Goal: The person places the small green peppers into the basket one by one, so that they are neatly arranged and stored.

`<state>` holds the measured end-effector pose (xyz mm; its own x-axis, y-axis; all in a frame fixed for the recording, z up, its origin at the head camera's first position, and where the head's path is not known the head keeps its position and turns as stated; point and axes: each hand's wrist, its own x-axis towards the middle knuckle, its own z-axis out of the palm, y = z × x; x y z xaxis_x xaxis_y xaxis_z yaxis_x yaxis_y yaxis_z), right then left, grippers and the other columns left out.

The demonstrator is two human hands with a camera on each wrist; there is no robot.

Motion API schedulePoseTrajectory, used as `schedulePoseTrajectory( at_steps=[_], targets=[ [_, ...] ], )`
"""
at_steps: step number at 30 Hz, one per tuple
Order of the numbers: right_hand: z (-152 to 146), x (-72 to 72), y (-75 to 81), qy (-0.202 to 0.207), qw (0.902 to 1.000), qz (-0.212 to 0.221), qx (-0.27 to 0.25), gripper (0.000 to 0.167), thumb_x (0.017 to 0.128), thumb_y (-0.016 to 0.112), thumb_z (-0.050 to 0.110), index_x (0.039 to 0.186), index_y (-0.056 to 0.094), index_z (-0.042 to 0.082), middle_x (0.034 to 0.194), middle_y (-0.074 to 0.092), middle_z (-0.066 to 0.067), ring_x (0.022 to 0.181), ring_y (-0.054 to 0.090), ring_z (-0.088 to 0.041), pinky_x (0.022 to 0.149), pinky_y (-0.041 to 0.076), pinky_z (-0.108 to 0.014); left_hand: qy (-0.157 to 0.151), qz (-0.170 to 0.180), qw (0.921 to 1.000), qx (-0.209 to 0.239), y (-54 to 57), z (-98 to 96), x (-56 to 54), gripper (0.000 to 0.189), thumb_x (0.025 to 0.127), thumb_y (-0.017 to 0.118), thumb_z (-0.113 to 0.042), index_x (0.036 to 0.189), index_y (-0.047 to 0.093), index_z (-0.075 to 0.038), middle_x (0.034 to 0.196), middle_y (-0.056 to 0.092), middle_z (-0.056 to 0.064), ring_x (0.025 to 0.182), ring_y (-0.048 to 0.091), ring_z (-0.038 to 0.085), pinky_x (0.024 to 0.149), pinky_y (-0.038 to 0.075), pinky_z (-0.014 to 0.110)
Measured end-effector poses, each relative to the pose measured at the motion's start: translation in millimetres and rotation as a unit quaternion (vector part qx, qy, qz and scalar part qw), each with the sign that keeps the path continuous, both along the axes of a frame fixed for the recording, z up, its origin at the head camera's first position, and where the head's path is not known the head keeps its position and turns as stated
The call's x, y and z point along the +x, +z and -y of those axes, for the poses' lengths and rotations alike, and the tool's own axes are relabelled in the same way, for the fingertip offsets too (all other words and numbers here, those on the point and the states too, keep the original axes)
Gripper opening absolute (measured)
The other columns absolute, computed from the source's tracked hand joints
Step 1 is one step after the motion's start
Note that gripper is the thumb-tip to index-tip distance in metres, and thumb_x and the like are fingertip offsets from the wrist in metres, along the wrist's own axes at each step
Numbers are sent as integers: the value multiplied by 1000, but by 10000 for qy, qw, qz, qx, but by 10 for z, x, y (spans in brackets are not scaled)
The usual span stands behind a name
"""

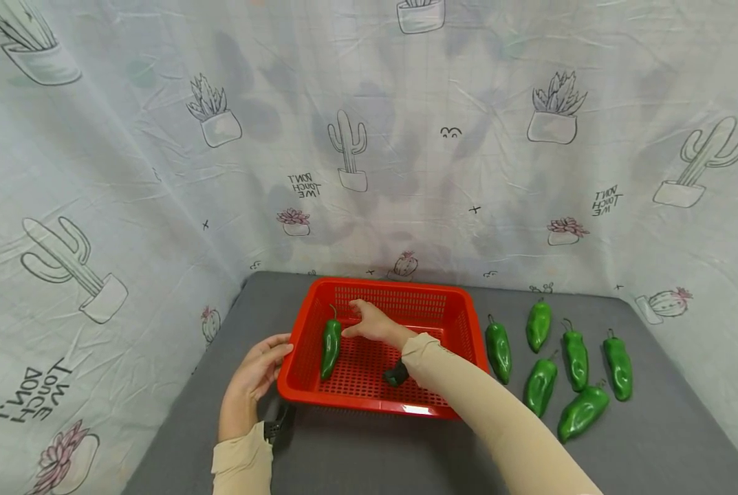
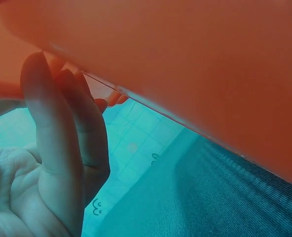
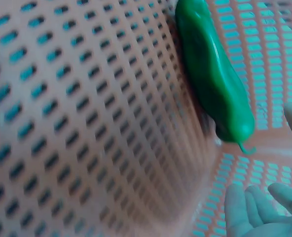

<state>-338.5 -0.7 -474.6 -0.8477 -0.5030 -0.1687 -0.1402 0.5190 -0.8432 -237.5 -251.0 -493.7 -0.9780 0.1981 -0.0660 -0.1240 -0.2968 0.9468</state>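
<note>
A red plastic basket (image 1: pixel 375 404) with slotted walls stands on the grey table. One green pepper (image 1: pixel 331 348) lies inside it along the left wall; in the right wrist view this pepper (image 3: pixel 217 79) shows its curved stem. My left hand (image 1: pixel 260 368) grips the basket's left rim, its fingertips against the red plastic in the left wrist view. Over the basket floor, my right hand (image 1: pixel 371 323) is spread just right of the pepper, apart from it and holding nothing. The dark wrist camera (image 1: pixel 396 374) hangs under the right wrist.
Several green peppers (image 1: pixel 576 357) lie on the grey table (image 1: pixel 659 440) to the right of the basket. A pale cloth (image 1: pixel 406 199) printed with cacti rises behind and at the sides of the table.
</note>
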Motion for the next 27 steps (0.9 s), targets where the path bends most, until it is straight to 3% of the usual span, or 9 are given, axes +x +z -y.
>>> schedulePoseTrajectory(
  at_steps=[11,20,27],
  targets=[
    [-425,-53,293,-118,9992,-113,-362,68,88,68,19,144,33,3,141,46,-14,130,43,-31,99,44,-45,-13,11,9999,-105,-2,4,-7,24,96,46,0,120,47,4,95,70,0,80,68,12,65,56,25],
    [-704,50,578,51,9949,-299,-957,66,89,67,20,144,34,8,144,42,-17,132,40,-33,105,38,-48,-37,-26,10000,-86,-3,25,19,20,97,45,0,116,50,1,94,69,0,80,68,12,67,57,26],
    [-1056,179,814,-23,9854,-478,-1635,66,89,66,18,145,32,7,146,39,-18,135,36,-36,109,33,-47,-16,-102,9998,-151,3,16,2,22,97,46,0,118,49,2,94,69,0,80,68,12,66,57,25]
  ],
)
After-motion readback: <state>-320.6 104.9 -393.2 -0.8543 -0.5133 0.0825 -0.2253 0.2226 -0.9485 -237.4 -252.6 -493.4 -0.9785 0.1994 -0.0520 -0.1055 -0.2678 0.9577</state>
